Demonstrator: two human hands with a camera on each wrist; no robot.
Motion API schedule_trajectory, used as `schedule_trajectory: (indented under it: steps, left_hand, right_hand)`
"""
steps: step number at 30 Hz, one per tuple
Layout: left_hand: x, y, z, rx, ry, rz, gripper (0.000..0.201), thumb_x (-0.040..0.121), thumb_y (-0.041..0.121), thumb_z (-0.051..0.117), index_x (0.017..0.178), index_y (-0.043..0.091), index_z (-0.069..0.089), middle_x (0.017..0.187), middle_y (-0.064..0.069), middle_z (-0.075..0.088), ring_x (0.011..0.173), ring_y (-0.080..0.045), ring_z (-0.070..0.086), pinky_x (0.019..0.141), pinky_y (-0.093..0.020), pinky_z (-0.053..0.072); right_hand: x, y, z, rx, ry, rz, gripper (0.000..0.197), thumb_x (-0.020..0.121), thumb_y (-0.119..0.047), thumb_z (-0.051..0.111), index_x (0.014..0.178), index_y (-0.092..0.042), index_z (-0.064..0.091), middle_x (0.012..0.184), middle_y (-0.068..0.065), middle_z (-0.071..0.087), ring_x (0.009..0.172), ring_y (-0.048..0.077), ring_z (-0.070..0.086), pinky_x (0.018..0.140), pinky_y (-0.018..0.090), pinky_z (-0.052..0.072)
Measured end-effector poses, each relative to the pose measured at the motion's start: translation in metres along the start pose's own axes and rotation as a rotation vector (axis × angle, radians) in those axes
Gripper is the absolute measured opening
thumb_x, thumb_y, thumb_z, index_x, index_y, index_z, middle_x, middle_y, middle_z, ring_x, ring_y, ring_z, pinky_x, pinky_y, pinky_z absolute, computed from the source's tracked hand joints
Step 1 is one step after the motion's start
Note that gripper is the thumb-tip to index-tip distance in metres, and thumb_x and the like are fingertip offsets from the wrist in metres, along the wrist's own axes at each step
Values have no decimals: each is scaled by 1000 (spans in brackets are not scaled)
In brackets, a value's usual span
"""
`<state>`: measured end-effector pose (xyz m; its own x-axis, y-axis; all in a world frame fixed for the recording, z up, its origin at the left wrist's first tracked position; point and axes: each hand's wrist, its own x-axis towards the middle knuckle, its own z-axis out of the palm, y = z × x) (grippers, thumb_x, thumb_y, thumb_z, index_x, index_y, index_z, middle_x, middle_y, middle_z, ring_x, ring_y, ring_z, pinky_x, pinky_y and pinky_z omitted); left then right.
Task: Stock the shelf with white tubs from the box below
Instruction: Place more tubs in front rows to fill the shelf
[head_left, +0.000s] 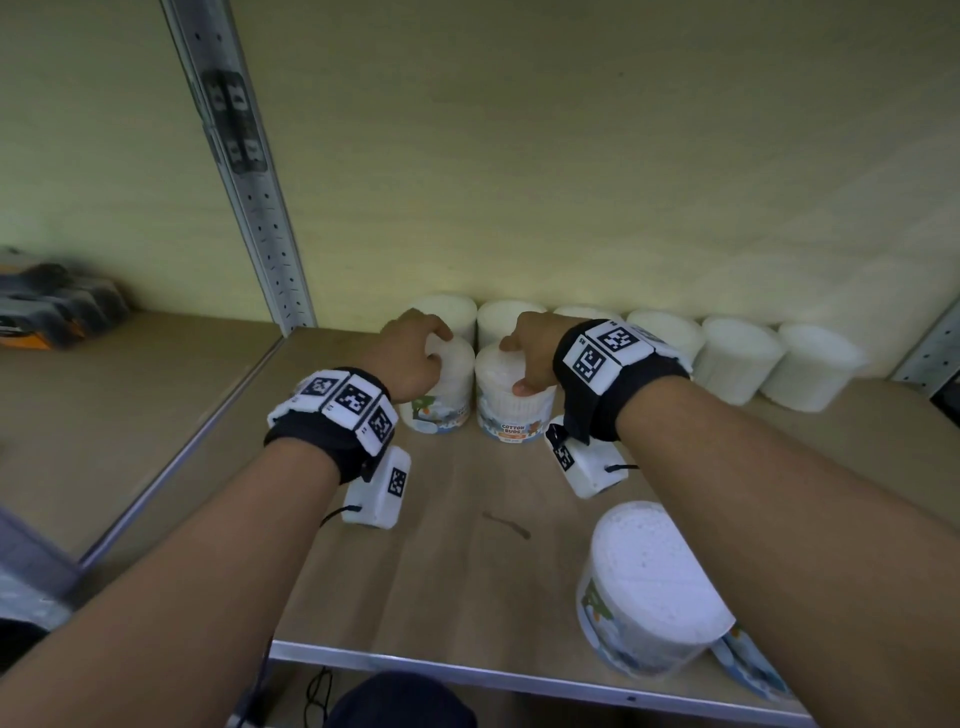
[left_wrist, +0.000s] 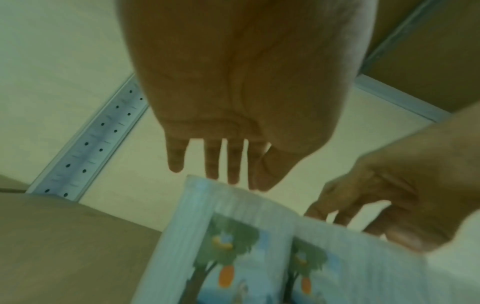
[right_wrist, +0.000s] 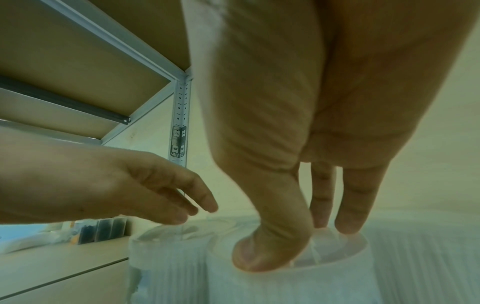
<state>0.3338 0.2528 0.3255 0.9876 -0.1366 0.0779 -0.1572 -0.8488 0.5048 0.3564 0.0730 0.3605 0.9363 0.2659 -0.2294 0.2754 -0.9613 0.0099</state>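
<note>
Two white tubs with picture labels stand side by side on the wooden shelf (head_left: 457, 571), in front of a back row of several white tubs (head_left: 737, 358). My left hand (head_left: 431, 348) hovers over the left tub (head_left: 452, 400). Its fingers (left_wrist: 211, 164) are straight and loose, their tips at the lid of the left tub (left_wrist: 233, 236). My right hand (head_left: 519, 364) grips the right tub (head_left: 514, 410) from above. Its thumb (right_wrist: 272, 246) presses the near rim of the right tub (right_wrist: 324, 281), and its fingers (right_wrist: 350, 209) reach onto the lid's far side.
Another white tub (head_left: 644, 582) sits at the front right near the shelf's metal front edge (head_left: 467, 670), partly under my right forearm. A perforated metal upright (head_left: 249, 182) stands at the back left. Dark and orange packs (head_left: 47, 306) lie on the neighbouring shelf.
</note>
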Motion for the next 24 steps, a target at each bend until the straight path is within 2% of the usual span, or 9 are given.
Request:
schedule_trajectory:
  steps: [3, 6, 9, 11, 13, 14, 16, 19, 24]
  left_hand:
    - [-4, 2, 8, 116, 243, -66, 36, 90, 32, 56, 120, 11, 56, 124, -13, 51, 117, -32, 46, 96, -42, 43]
    - [-6, 3, 15, 213, 235, -127, 47, 86, 47, 58, 118, 12, 58, 121, -12, 53, 117, -31, 45, 95, -42, 44]
    - [-5, 5, 17, 269, 211, -130, 49, 85, 51, 58, 117, 14, 58, 122, -10, 52, 118, -30, 45, 94, -41, 41]
    - [-3, 4, 14, 261, 175, -127, 48, 86, 48, 59, 118, 14, 58, 124, -10, 51, 120, -29, 44, 97, -41, 40]
    - [-1, 5, 8, 221, 106, -107, 45, 87, 41, 61, 121, 12, 57, 128, -12, 50, 121, -30, 45, 101, -42, 40]
    - [0, 5, 5, 204, 56, -90, 44, 88, 37, 62, 124, 12, 56, 131, -12, 49, 123, -29, 45, 103, -41, 40]
    - [1, 6, -3, 195, -42, -55, 44, 91, 27, 61, 131, 11, 53, 138, -11, 46, 128, -28, 44, 106, -36, 37]
    - [6, 8, -12, 209, -138, -22, 43, 91, 11, 59, 133, 16, 52, 145, -7, 42, 132, -24, 41, 104, -30, 35]
    - [11, 5, -23, 209, -251, 17, 54, 86, -7, 50, 130, 23, 57, 145, -4, 43, 132, -22, 42, 105, -31, 39]
  right_hand:
    - [3, -2, 5, -41, -20, -20, 65, 90, -40, 60, 140, 0, 46, 140, 15, 51, 126, 27, 51, 101, 29, 40]
    - [9, -4, 8, -49, -57, 8, 79, 87, -50, 59, 148, -7, 33, 146, 12, 44, 132, 30, 44, 110, 36, 37]
    - [6, -5, 2, -81, -27, 23, 65, 84, -32, 70, 140, -9, 47, 138, 10, 52, 128, 28, 51, 100, 34, 42]
    - [3, -5, -1, -89, -28, 7, 67, 79, -34, 74, 138, -12, 50, 136, 9, 54, 124, 29, 54, 99, 35, 46]
    - [8, -4, 3, -116, -48, -8, 76, 82, -47, 67, 143, -10, 43, 140, 10, 50, 126, 30, 51, 105, 41, 44]
    - [8, -4, 4, -120, -55, -19, 74, 85, -48, 63, 143, -8, 42, 141, 11, 49, 127, 29, 50, 107, 39, 42]
    - [8, -3, 4, -117, -43, -32, 67, 90, -45, 58, 141, -5, 45, 140, 12, 51, 127, 27, 51, 106, 32, 42]
    - [-1, -4, 0, -103, -7, -67, 63, 90, -42, 59, 138, -2, 49, 137, 14, 54, 123, 27, 55, 104, 32, 44]
    - [-2, 0, 2, -102, 23, -92, 61, 88, -37, 64, 135, -2, 51, 135, 13, 55, 120, 27, 56, 97, 30, 44]
